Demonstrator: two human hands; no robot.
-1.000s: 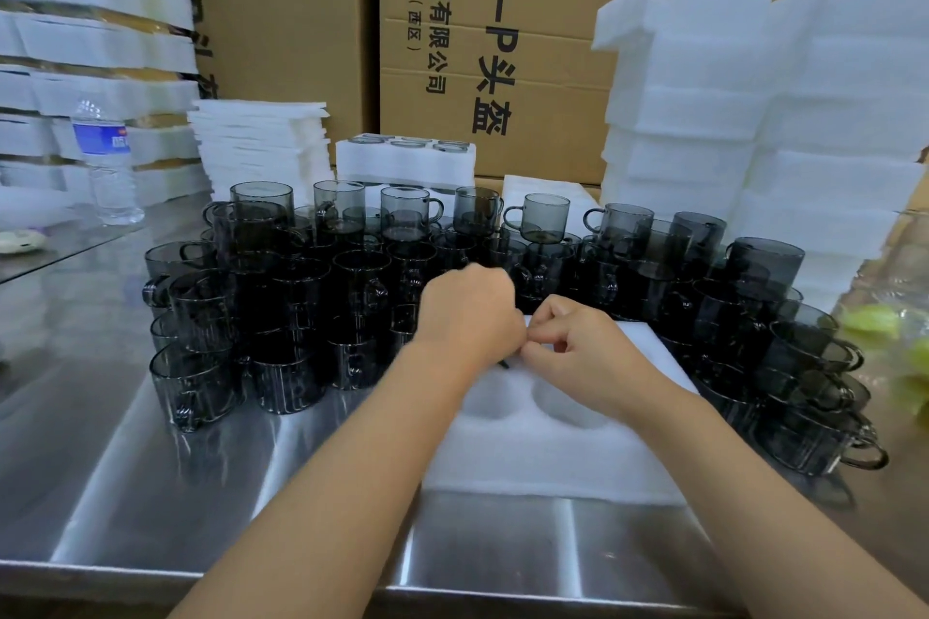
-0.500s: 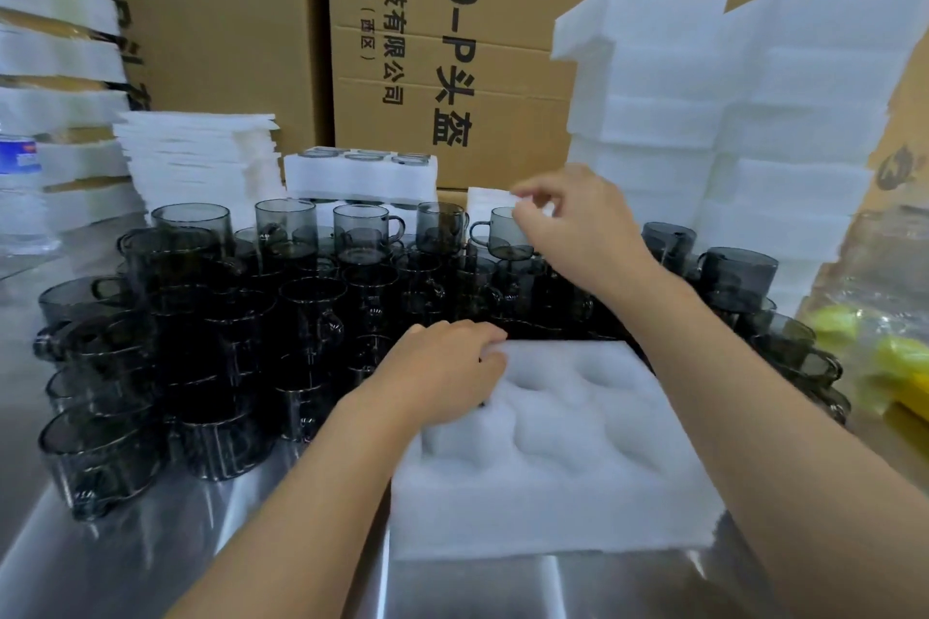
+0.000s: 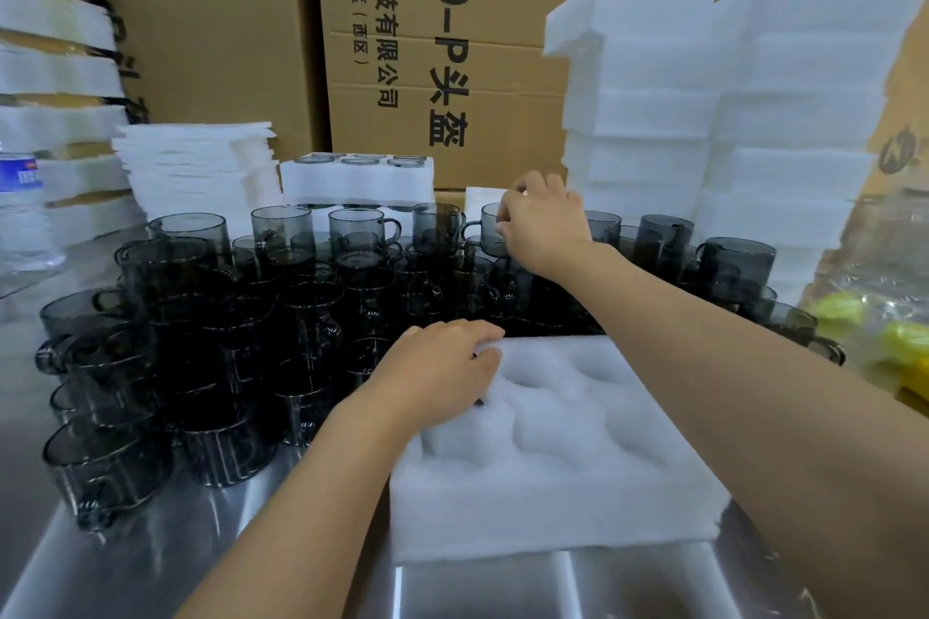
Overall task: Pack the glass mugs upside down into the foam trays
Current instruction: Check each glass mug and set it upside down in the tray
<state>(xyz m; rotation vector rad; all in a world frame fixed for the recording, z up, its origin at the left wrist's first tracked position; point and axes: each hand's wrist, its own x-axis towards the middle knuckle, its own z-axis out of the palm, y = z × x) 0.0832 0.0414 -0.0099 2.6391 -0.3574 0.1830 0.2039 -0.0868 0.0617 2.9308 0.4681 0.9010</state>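
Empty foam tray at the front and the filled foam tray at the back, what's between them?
Head view: stacked grey glass mugs crowd the steel table between the empty foam tray and the filled foam tray.

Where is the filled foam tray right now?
Head view: the filled foam tray sits back centre, behind the loose mugs, right of the thin foam sheet stack and before the cardboard box.
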